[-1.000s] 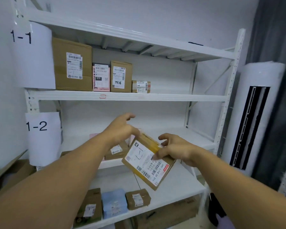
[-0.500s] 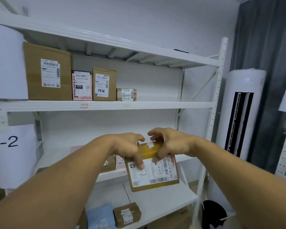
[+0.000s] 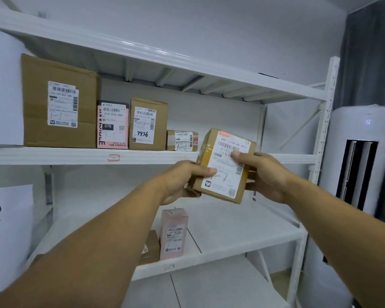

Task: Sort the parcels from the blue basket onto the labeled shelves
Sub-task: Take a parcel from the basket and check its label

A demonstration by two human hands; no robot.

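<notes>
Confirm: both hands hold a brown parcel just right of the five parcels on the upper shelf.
Wrong count: the head view shows four parcels on the upper shelf: large brown box, pink parcel, box marked 7436, small brown box. Left hand and right hand do hold the brown parcel.

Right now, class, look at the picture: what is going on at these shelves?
A person holds a small brown parcel in both hands, the left hand at its lower left edge, the right hand at its right side. It is raised to the level of the upper shelf, just right of the row of four parcels standing there, and not yet set down. A pink parcel stands on the shelf below.
</notes>
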